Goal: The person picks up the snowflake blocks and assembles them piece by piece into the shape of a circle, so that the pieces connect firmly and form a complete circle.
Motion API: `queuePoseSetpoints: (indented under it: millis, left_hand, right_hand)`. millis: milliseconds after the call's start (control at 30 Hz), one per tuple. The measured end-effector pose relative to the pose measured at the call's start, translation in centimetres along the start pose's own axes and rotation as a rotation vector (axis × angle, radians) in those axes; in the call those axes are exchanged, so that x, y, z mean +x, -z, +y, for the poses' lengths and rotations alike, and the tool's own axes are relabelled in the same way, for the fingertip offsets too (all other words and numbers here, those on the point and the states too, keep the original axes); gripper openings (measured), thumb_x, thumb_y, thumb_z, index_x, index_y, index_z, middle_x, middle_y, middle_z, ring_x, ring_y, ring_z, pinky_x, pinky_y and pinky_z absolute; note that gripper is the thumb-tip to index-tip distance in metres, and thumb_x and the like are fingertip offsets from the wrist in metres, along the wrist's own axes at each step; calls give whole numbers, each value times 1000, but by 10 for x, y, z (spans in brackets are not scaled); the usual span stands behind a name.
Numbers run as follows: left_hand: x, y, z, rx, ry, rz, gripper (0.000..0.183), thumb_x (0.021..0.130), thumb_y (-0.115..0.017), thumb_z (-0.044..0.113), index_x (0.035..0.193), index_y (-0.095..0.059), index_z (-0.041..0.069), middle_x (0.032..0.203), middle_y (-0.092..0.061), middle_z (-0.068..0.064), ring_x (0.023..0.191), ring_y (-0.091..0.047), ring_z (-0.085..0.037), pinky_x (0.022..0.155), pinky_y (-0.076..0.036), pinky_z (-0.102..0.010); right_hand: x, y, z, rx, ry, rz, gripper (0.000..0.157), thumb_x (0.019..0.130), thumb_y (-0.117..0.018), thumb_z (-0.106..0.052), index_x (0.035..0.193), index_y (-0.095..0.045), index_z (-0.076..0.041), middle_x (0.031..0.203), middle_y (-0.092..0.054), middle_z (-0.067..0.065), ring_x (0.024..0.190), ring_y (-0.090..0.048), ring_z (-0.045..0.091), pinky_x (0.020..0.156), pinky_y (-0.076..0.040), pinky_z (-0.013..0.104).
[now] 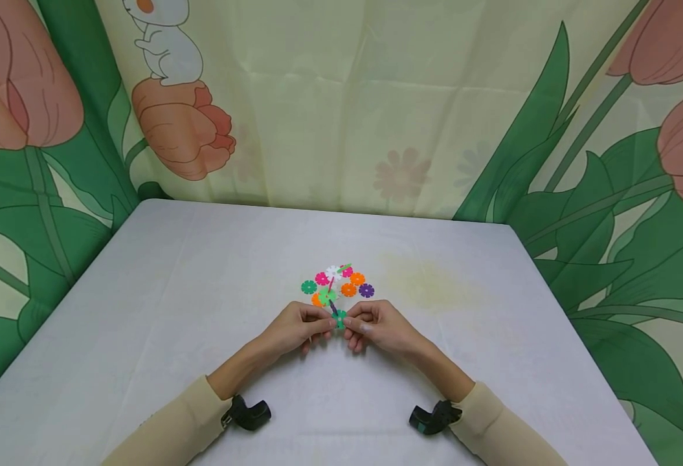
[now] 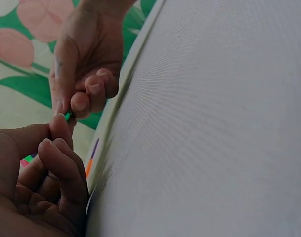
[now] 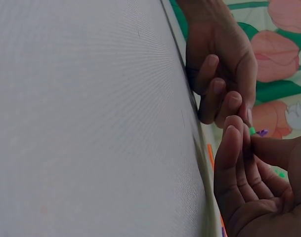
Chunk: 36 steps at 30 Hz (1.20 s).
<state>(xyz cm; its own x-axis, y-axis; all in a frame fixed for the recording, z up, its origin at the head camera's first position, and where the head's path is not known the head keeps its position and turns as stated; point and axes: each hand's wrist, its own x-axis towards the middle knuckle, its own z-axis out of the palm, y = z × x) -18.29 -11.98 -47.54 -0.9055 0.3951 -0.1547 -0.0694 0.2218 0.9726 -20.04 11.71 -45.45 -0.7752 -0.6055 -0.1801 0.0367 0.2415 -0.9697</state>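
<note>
In the head view, my left hand [image 1: 303, 325] and right hand [image 1: 379, 323] meet near the middle of the table. Between them, thumb and fingers of both hands pinch opposite edges of a green notched snowflake disc [image 1: 339, 319]. A purple disc [image 1: 333, 308], seen edge-on, slots into its far side. Beyond that the chain runs on through a light green disc [image 1: 327, 296], an edge-on pink disc [image 1: 331, 284] and a white disc [image 1: 333, 272]. In both wrist views the fingers hide most of the green disc, leaving a sliver [image 2: 68, 116] at the fingertips.
Loose discs lie around the chain: dark green [image 1: 309, 287] and pink [image 1: 322, 278] at left, two orange [image 1: 348, 289] and a purple one [image 1: 367, 290] at right. A white cloth covers the table [image 1: 172, 310]; a tulip-print curtain [image 1: 329, 116] hangs behind it.
</note>
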Motion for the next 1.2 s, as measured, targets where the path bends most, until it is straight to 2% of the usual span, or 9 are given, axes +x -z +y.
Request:
queuePoseSetpoints:
  millis: [300,433,500,733,867,1033,1200]
  left_hand:
    - [0,2,-1,-14,4,11,27,102,-71,24,107,-77,-2,76,-69,1,60,-49,-11,48,-44,-21]
    - [1,2,-2,-24,8,15,27,102,-72,23,109,-77,-2,76,-69,1,60,-49,-11,48,-44,-21]
    - [1,2,-3,-30,13,15,27,101,-72,23,109,-77,-2,77,-70,1,60,-50,-11,49,-44,-21]
    - [1,1,0,-43,19,12,27,101,-72,23,109,-77,-2,78,-69,0,59,-49,-11,49,-44,-20]
    - [1,1,0,-45,27,11,27,101,-72,23,110,-77,-2,78,-69,1,59,-49,-10,49,-44,-20]
    - [1,2,0,-49,29,11,27,101,-72,23,110,-76,-2,78,-69,2,58,-49,-10,49,-44,-20]
    - [1,2,0,-56,29,6,27,102,-72,23,110,-76,-3,77,-68,2,58,-49,-10,49,-44,-19]
  right_hand:
    - [4,3,3,-48,-8,11,28,106,-65,-20,112,-69,7,89,-74,15,70,-72,16,69,-65,30]
    - [5,9,5,-88,-7,49,29,106,-65,-23,111,-71,5,89,-74,17,70,-71,19,69,-65,32]
    - [5,13,5,-120,-6,101,26,106,-66,-22,111,-72,3,89,-74,17,70,-71,20,68,-64,32]
    - [6,29,6,-351,-26,364,16,102,-70,-20,107,-74,-5,78,-71,9,59,-64,18,58,-59,29]
    - [10,36,7,-395,-61,458,22,100,-73,-19,119,-71,-7,75,-66,10,50,-63,18,55,-59,31]
    - [19,38,8,-449,-76,468,39,100,-74,-23,136,-67,-8,72,-63,8,43,-61,19,50,-57,32]
    - [25,39,8,-490,-98,438,48,99,-76,-28,142,-66,-9,65,-59,5,41,-57,17,46,-51,30]
